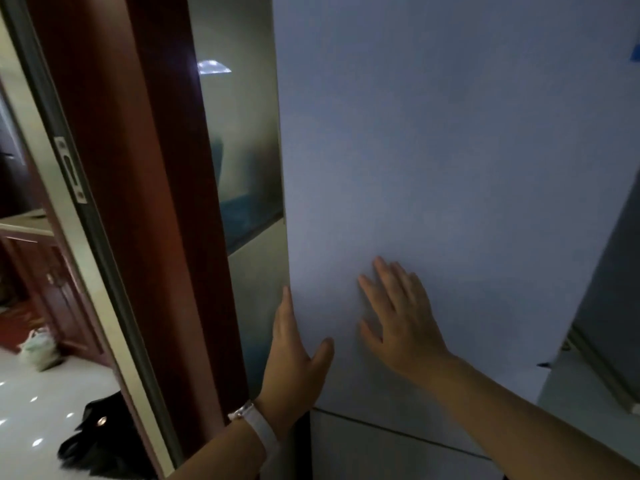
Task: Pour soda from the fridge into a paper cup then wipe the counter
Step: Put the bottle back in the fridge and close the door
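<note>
A white fridge fills the right of the view; its upper door is swung partly out, and a seam separates it from the lower door. My left hand wraps the upper door's left edge, fingers behind it and thumb on the front. My right hand lies flat on the door's front with fingers spread. A white watch band sits on my left wrist. The fridge's inside, the soda and the paper cup are not visible.
A dark red wooden door frame stands close on the left, with a glossy wall panel between it and the fridge. Beyond the doorway lie a shiny white floor, a black bag and a pale bag.
</note>
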The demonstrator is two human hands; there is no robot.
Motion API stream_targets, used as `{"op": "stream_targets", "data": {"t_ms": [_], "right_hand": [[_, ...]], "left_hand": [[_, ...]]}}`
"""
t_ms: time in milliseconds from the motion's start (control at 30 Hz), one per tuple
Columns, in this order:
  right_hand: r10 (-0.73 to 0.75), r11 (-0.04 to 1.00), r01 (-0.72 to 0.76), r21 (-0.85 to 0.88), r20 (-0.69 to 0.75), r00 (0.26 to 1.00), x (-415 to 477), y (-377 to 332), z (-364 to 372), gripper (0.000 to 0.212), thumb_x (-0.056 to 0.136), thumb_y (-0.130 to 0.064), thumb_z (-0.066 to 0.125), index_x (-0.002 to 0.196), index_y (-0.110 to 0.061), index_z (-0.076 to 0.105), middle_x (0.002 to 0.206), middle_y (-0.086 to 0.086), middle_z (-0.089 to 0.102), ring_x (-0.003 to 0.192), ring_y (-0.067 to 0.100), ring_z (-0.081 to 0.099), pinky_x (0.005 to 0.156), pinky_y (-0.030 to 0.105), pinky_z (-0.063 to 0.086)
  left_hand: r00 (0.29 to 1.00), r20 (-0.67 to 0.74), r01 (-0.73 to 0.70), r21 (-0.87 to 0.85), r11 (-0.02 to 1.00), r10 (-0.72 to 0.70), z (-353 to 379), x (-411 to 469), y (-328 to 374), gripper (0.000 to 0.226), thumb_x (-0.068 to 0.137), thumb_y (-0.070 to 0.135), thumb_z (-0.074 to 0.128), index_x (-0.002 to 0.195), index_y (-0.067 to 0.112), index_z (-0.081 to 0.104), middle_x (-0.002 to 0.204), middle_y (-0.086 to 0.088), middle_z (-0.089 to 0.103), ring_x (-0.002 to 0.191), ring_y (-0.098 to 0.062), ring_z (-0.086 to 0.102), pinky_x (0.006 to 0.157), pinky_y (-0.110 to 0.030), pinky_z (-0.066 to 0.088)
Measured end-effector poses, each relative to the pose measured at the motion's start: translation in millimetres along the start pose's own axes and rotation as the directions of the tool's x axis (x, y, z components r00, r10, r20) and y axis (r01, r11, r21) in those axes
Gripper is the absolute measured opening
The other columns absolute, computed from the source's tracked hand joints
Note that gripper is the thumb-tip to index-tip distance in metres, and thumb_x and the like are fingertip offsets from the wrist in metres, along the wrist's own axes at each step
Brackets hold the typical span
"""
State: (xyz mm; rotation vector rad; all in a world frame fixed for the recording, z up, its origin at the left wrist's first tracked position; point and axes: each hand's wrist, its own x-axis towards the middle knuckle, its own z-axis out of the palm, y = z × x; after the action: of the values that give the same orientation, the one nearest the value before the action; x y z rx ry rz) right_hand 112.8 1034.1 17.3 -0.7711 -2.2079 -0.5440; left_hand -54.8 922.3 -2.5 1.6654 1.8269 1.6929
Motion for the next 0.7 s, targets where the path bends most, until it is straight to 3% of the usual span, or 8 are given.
{"op": "stream_targets", "data": {"t_ms": [100,167,200,267,300,367,567,700], "right_hand": [[-0.032,0.999,0.032,-0.023,0.013,0.999,12,12,15,0.068,0.079,-0.033,0.062,0.141,-0.015,0.043,0.155,0.017,0.033,0.138,0.040,0.033,0.109,0.057,0.030],[-0.043,0.998,0.044,-0.036,0.026,0.999,20,19,24,0.066,0.078,-0.032,0.059,0.140,-0.015,0.044,0.154,0.017,0.035,0.138,0.039,0.034,0.110,0.056,0.030],[-0.045,0.998,0.047,-0.042,0.038,0.998,23,22,28,0.066,0.077,-0.031,0.057,0.140,-0.015,0.046,0.154,0.017,0.036,0.138,0.039,0.034,0.110,0.056,0.031],[-0.054,0.997,0.057,-0.045,0.055,0.997,27,30,38,0.065,0.075,-0.028,0.058,0.138,-0.014,0.051,0.154,0.016,0.035,0.138,0.039,0.034,0.111,0.055,0.029],[-0.066,0.996,0.069,-0.048,0.058,0.996,29,34,43,0.065,0.074,-0.026,0.059,0.138,-0.013,0.053,0.154,0.016,0.035,0.138,0.038,0.034,0.112,0.054,0.028],[-0.093,0.993,0.097,-0.067,0.056,0.994,32,42,54,0.066,0.074,-0.024,0.061,0.138,-0.013,0.053,0.155,0.015,0.033,0.139,0.038,0.033,0.113,0.053,0.027],[-0.089,0.986,0.094,-0.135,0.041,0.995,46,55,81,0.070,0.072,-0.024,0.063,0.141,-0.015,0.051,0.156,0.011,0.031,0.141,0.035,0.030,0.114,0.051,0.021],[-0.068,0.982,0.077,-0.172,0.059,0.996,57,62,97,0.072,0.071,-0.025,0.061,0.142,-0.016,0.049,0.156,0.011,0.032,0.143,0.034,0.027,0.115,0.051,0.018]], "left_hand": [[0.998,-0.070,-0.004,-0.023,1.000,0.003,17,23,-8,0.098,0.079,0.020,0.069,0.144,0.050,0.001,0.145,0.027,0.027,0.134,0.014,0.028,0.107,-0.007,0.026],[0.994,-0.110,0.017,-0.025,1.000,-0.020,27,38,-12,0.100,0.080,0.010,0.072,0.145,0.041,0.004,0.144,0.022,0.025,0.126,0.027,0.021,0.100,0.005,0.020],[0.992,-0.125,0.034,-0.022,0.999,-0.037,30,45,-15,0.101,0.079,0.007,0.074,0.146,0.036,0.004,0.146,0.015,0.024,0.127,0.025,0.021,0.103,0.003,0.019],[0.989,-0.134,0.057,0.001,0.998,-0.057,36,60,-24,0.104,0.076,0.008,0.077,0.150,0.030,0.008,0.153,0.003,0.026,0.137,0.003,0.026,0.116,-0.021,0.027],[0.990,-0.119,0.070,-0.003,0.998,-0.070,38,68,-30,0.105,0.075,0.011,0.078,0.152,0.028,0.008,0.154,-0.001,0.028,0.139,-0.009,0.030,0.117,-0.036,0.031],[0.991,-0.092,0.094,0.003,0.996,-0.093,42,83,-41,0.110,0.074,0.015,0.080,0.153,0.027,0.005,0.153,-0.003,0.029,0.139,-0.018,0.034,0.113,-0.048,0.036],[0.986,-0.146,0.087,0.067,0.994,-0.076,60,115,-58,0.114,0.075,0.022,0.083,0.155,0.016,0.001,0.155,-0.007,0.025,0.139,-0.021,0.030,0.113,-0.038,0.033],[0.980,-0.181,0.094,0.029,0.995,-0.087,75,142,-79,0.117,0.072,0.032,0.084,0.155,0.014,0.003,0.154,-0.011,0.027,0.139,-0.026,0.031,0.112,-0.051,0.035]]}}
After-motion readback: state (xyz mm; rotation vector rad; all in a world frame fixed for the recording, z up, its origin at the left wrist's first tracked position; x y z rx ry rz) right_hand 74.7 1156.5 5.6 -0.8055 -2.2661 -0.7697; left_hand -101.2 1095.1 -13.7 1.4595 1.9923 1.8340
